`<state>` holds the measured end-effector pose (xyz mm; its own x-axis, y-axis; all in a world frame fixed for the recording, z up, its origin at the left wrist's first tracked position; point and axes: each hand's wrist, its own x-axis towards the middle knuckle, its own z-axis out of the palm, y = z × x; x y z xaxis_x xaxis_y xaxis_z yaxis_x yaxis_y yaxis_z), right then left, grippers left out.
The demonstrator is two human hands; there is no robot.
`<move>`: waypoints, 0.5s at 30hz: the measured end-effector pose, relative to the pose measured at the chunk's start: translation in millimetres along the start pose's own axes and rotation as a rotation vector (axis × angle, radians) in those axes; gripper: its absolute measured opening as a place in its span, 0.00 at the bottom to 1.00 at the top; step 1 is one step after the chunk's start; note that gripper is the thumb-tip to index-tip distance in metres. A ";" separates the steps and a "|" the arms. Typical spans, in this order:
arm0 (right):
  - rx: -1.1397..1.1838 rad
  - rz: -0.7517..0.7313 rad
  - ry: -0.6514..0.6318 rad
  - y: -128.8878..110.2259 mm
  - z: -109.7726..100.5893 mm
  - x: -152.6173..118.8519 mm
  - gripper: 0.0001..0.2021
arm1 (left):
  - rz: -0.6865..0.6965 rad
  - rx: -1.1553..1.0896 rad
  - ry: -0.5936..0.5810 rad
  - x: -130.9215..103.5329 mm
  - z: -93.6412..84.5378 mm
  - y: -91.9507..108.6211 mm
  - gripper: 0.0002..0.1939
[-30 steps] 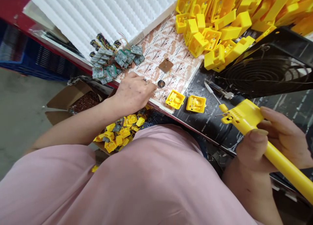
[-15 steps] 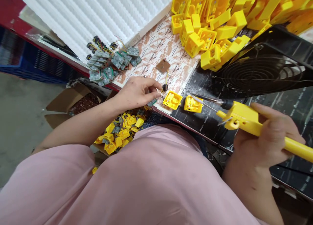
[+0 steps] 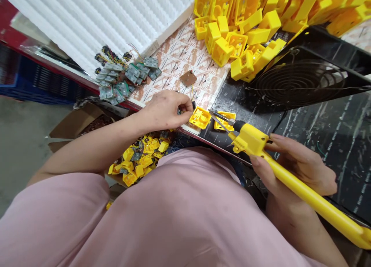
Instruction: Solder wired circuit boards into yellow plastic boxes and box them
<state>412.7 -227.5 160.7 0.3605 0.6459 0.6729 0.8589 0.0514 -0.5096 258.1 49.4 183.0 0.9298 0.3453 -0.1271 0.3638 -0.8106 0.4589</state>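
My left hand [image 3: 168, 110] is closed in a pinch on thin wires at the edge of a small open yellow plastic case [image 3: 200, 118]; its fingertips partly hide them. A small circuit board shows under the curled fingers. Just behind them sits a small round black part [image 3: 194, 104], wired to a brown circuit board [image 3: 188, 78]. My right hand [image 3: 295, 170] grips a yellow soldering iron [image 3: 255, 137] with a solder-feed tube beside its tip. The tip points left, over the gap between that case and a second yellow case [image 3: 225, 120], which it partly covers.
Several wired circuit boards [image 3: 127, 75] lie against a white foam sheet [image 3: 110, 19]. Many yellow cases [image 3: 222, 52] are heaped at the back, beside a black fan [image 3: 298, 77]. Below the table edge, a box holds yellow cases with parts [image 3: 145, 158].
The soldering iron has moved left, its tip now near the first case. My right hand's grip has turned. My left fingers have closed tighter beside that case. The whole view has shifted slightly.
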 end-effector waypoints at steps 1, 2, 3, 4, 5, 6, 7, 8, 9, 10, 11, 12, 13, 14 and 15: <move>0.010 0.033 0.004 -2.7 0.3 0.3 0.36 | -0.009 -0.019 -0.025 0.1 -1.3 0.4 0.15; 0.035 0.047 0.010 -5.4 0.8 0.8 0.35 | -0.015 -0.033 -0.055 0.3 -2.4 0.9 0.14; 0.069 0.042 0.017 -7.9 1.4 1.7 0.35 | -0.016 -0.038 -0.079 0.4 -3.0 1.3 0.14; 0.107 0.010 0.012 -10.2 2.0 3.0 0.34 | -0.012 -0.030 -0.094 0.6 -3.2 1.8 0.14; 0.143 -0.043 -0.006 -12.4 2.8 4.9 0.32 | -0.003 -0.009 -0.096 0.9 -2.9 2.3 0.14; 0.157 -0.072 -0.047 -14.5 3.5 7.2 0.29 | 0.009 0.023 -0.089 1.1 -2.2 2.8 0.14; 0.159 -0.082 -0.100 -16.6 4.2 9.8 0.23 | 0.024 0.061 -0.078 1.4 -1.1 3.4 0.15; 0.153 -0.084 -0.144 -18.4 4.8 12.5 0.17 | 0.041 0.103 -0.069 1.7 0.2 4.1 0.15; 0.135 -0.078 -0.185 -20.0 5.4 15.1 0.12 | 0.058 0.145 -0.062 1.9 1.4 4.9 0.16; 0.117 -0.087 -0.206 -21.2 6.0 17.3 0.09 | 0.074 0.185 -0.059 2.0 2.5 5.7 0.16; 0.099 -0.111 -0.209 -21.9 6.6 19.2 0.09 | 0.087 0.220 -0.056 2.1 3.3 6.7 0.16; 0.078 -0.141 -0.203 -22.3 7.2 20.7 0.11 | 0.097 0.250 -0.057 2.1 3.7 7.7 0.16; 0.054 -0.170 -0.197 -22.5 7.7 21.9 0.12 | 0.102 0.274 -0.057 2.2 3.7 8.8 0.16; 0.030 -0.188 -0.208 -22.6 8.3 22.8 0.13 | 0.103 0.290 -0.062 2.3 3.4 10.0 0.15; 0.016 -0.191 -0.231 -22.8 8.8 23.5 0.12 | 0.100 0.303 -0.067 2.4 2.9 11.1 0.15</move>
<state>398.4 -206.7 183.4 0.0991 0.7798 0.6182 0.8967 0.1993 -0.3951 264.6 39.8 185.2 0.9596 0.2334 -0.1571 0.2614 -0.9462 0.1909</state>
